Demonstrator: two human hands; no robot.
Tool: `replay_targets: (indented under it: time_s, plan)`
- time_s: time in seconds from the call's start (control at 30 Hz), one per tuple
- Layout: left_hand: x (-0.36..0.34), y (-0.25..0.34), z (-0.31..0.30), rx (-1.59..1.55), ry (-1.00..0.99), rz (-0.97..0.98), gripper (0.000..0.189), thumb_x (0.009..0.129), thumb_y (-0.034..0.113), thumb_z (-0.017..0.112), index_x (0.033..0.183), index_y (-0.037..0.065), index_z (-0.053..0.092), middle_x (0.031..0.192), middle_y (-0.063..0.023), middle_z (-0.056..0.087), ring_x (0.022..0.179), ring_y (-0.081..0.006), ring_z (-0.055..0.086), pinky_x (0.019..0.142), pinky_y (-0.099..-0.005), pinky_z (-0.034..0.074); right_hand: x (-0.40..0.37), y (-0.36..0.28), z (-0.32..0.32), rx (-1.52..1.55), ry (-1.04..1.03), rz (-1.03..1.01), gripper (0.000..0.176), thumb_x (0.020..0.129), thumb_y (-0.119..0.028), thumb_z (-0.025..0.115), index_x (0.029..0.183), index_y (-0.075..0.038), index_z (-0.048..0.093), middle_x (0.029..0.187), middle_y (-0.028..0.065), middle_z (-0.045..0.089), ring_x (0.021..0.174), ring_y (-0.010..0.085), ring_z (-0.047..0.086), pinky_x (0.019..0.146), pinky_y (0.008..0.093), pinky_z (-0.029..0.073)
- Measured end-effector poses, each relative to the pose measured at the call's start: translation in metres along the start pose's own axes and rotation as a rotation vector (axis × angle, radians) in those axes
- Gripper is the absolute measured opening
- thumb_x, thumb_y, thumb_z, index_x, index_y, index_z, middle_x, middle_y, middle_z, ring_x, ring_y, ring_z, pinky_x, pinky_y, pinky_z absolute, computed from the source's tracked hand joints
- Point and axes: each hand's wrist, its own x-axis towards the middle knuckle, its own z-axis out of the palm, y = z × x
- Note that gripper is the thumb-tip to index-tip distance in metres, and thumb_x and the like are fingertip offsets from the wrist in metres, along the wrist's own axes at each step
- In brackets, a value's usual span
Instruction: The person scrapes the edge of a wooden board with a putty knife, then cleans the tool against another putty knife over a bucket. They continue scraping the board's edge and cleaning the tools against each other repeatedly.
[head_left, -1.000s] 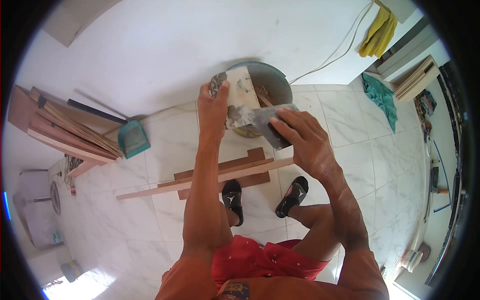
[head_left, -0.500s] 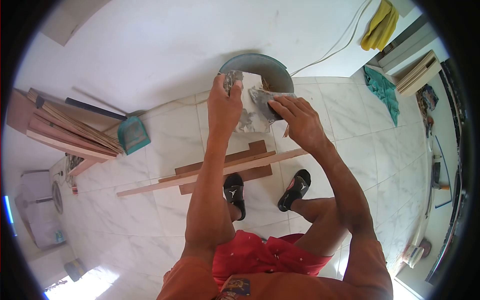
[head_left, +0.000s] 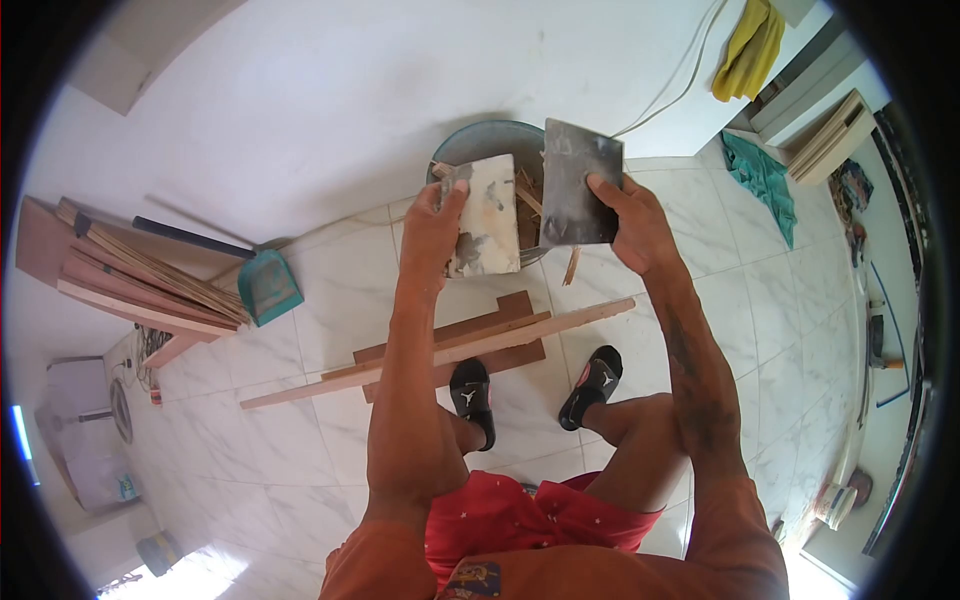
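Note:
My left hand grips a pale flat slab with grey smears by its left edge, thumb on its face. In my right hand is a dark grey rectangular plate, my thumb on its face and my fingers behind it. A narrow gap separates the two pieces. Both are held above a round grey-green bin holding wood scraps, which stands against the wall.
Wooden strips lie on the tiles by my feet. At left, stacked boards lean beside a teal dustpan. On the right are a teal cloth, a yellow cloth and more boards.
The dark plate has come off the pale slab and turned upright, its face now showing. My right hand has moved right, and more of the bin's contents shows.

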Motion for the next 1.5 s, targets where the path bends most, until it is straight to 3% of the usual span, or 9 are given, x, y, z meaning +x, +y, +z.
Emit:
replay_targets:
  time_s: [0.27, 0.37, 0.77, 0.87, 0.97, 1.1, 1.27, 1.33, 1.5]
  plan:
    - [-0.006, 0.009, 0.023, 0.151, -0.305, -0.213, 0.047, 0.099, 0.039, 0.066, 0.113, -0.005, 0.066, 0.090, -0.0078, 0.071, 0.068, -0.0094, 0.065, 0.061, -0.0251, 0.053, 0.010, 0.010, 0.014, 0.157, -0.027, 0.240, 0.065, 0.095, -0.040, 0.073, 0.128, 0.014, 0.055, 0.118, 0.0166, 0.064, 0.103, 0.0211, 0.066, 0.089, 0.0347, 0.057]
    - [0.006, -0.014, 0.019, -0.095, -0.315, -0.229, 0.038, 0.099, 0.035, 0.067, 0.107, -0.002, 0.068, 0.088, -0.0071, 0.071, 0.067, -0.0094, 0.065, 0.059, -0.0263, 0.054, 0.008, 0.020, 0.011, 0.067, -0.013, 0.265, 0.063, 0.095, -0.039, 0.073, 0.125, 0.014, 0.057, 0.115, 0.0173, 0.065, 0.100, 0.0214, 0.066, 0.085, 0.0363, 0.058]
    - [0.014, -0.009, 0.006, 0.147, -0.134, -0.331, 0.029, 0.099, 0.031, 0.067, 0.101, 0.003, 0.069, 0.088, -0.0048, 0.068, 0.068, -0.0103, 0.065, 0.058, -0.0269, 0.054, -0.018, 0.027, 0.000, -0.263, -0.123, 0.460, 0.053, 0.093, -0.045, 0.074, 0.113, 0.004, 0.068, 0.097, 0.0077, 0.068, 0.082, 0.0128, 0.063, 0.071, 0.0288, 0.053]
    - [0.033, -0.020, -0.011, -0.068, -0.063, -0.382, 0.037, 0.098, 0.033, 0.066, 0.110, -0.002, 0.067, 0.087, -0.0060, 0.068, 0.069, -0.0116, 0.063, 0.060, -0.0280, 0.052, -0.026, 0.022, -0.010, -0.634, -0.285, 0.385, 0.055, 0.091, -0.046, 0.073, 0.112, 0.005, 0.069, 0.095, 0.0091, 0.070, 0.083, 0.0129, 0.064, 0.073, 0.0296, 0.053]
    - [0.038, -0.020, -0.011, -0.258, -0.040, -0.181, 0.041, 0.097, 0.032, 0.068, 0.112, -0.005, 0.066, 0.089, -0.0082, 0.068, 0.074, -0.0130, 0.065, 0.063, -0.0295, 0.053, -0.028, 0.048, -0.026, -0.689, -0.226, 0.213, 0.056, 0.090, -0.046, 0.072, 0.112, 0.006, 0.069, 0.094, 0.0094, 0.071, 0.081, 0.0127, 0.064, 0.073, 0.0303, 0.053]
    - [0.039, -0.023, -0.006, -0.067, 0.081, -0.069, 0.040, 0.096, 0.028, 0.068, 0.109, -0.009, 0.064, 0.088, -0.0102, 0.069, 0.073, -0.0141, 0.064, 0.065, -0.0300, 0.053, -0.040, 0.003, -0.015, -0.832, 0.014, -0.149, 0.037, 0.098, -0.033, 0.063, 0.113, 0.001, 0.066, 0.087, 0.0131, 0.069, 0.078, 0.0187, 0.063, 0.075, 0.0349, 0.051]
    - [0.036, -0.020, -0.003, 0.049, 0.128, -0.004, 0.035, 0.095, 0.027, 0.068, 0.099, -0.008, 0.065, 0.082, -0.0088, 0.066, 0.069, -0.0142, 0.060, 0.061, -0.0319, 0.050, -0.063, -0.007, 0.008, -0.914, -0.004, -0.612, 0.018, 0.098, -0.009, 0.060, 0.115, -0.004, 0.065, 0.096, 0.0139, 0.063, 0.087, 0.0280, 0.064, 0.076, 0.0400, 0.052]
    - [0.035, -0.019, -0.004, 0.078, 0.154, 0.017, 0.034, 0.095, 0.027, 0.068, 0.096, -0.007, 0.064, 0.080, -0.0088, 0.065, 0.067, -0.0144, 0.059, 0.060, -0.0324, 0.049, -0.073, -0.007, 0.020, -1.028, -0.092, -0.675, 0.031, 0.090, 0.002, 0.062, 0.118, -0.010, 0.065, 0.106, 0.0106, 0.059, 0.098, 0.0324, 0.063, 0.082, 0.0425, 0.054]
    - [0.025, -0.006, 0.000, 0.239, 0.208, 0.085, 0.034, 0.094, 0.028, 0.068, 0.094, -0.007, 0.063, 0.076, -0.0123, 0.064, 0.066, -0.0185, 0.059, 0.063, -0.0347, 0.049, -0.074, 0.010, 0.029, -1.369, -0.171, -0.863, 0.044, 0.077, 0.002, 0.066, 0.119, -0.012, 0.066, 0.112, 0.0068, 0.061, 0.103, 0.0289, 0.064, 0.086, 0.0429, 0.053]
